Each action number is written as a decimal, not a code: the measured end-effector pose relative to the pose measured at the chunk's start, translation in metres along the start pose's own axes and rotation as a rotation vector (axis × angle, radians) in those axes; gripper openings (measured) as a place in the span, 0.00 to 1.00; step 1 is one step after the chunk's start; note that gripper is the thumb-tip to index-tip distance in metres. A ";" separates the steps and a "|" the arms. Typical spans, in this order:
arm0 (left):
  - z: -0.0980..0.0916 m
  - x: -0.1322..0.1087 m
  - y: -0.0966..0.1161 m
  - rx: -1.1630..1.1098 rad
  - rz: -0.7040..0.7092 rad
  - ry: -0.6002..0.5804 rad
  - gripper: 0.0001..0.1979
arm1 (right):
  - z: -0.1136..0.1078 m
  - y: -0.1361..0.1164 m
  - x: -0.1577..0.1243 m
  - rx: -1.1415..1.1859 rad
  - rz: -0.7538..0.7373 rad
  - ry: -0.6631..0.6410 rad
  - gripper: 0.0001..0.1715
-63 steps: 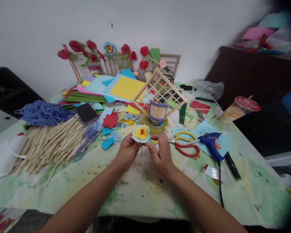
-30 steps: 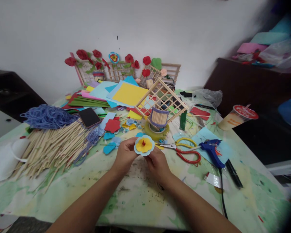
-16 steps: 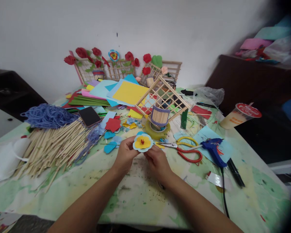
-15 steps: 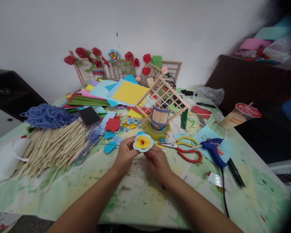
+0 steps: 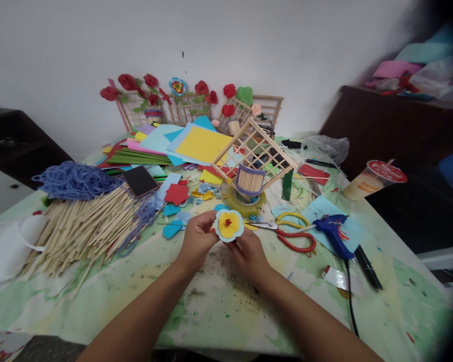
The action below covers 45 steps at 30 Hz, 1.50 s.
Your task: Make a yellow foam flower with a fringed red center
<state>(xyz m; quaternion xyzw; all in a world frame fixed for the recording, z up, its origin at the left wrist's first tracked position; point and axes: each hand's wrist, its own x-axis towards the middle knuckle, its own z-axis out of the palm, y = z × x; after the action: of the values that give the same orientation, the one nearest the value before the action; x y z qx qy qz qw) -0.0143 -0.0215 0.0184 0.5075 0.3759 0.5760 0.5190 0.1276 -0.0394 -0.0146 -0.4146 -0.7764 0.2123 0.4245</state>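
Crowded tabletop (image 5: 211,327) under a green-and-white patterned cover.
Tan wooden sticks (image 5: 83,231) spread at nine o'clock, a tan stick lattice frame (image 5: 274,144) tilts at one, and red-and-yellow-handled metal scissors (image 5: 275,226) lie at three, a blue plastic glue gun (image 5: 335,241) beyond. At the centre, the left hand (image 5: 199,237) has its grip closed at the nine o'clock edge of a scalloped pale-blue and yellow, red-centred paper-like flower (image 5: 229,225), holding it above the tabletop; the right hand (image 5: 251,250) bends its fingers beneath, their hold hidden, so I cannot tell.

Flower (image 5: 234,231) yellow on pale blue, red-centred; tablecloth (image 5: 196,322) green-blotched; cabinet (image 5: 392,120) seemingly dark brown
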 end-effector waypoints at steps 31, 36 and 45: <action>-0.004 0.003 0.005 0.262 0.364 -0.093 0.08 | -0.004 0.009 -0.002 -0.067 0.010 0.162 0.06; -0.006 0.003 -0.004 0.276 0.296 0.010 0.09 | -0.007 0.010 -0.001 -0.065 -0.020 0.155 0.10; -0.007 0.004 -0.016 0.152 0.222 0.088 0.10 | -0.003 0.012 -0.004 -0.033 -0.015 0.108 0.10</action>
<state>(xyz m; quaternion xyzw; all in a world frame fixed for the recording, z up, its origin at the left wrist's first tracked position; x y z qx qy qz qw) -0.0171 -0.0141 0.0021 0.5582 0.3820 0.6216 0.3952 0.1367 -0.0359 -0.0236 -0.4264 -0.7590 0.1735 0.4603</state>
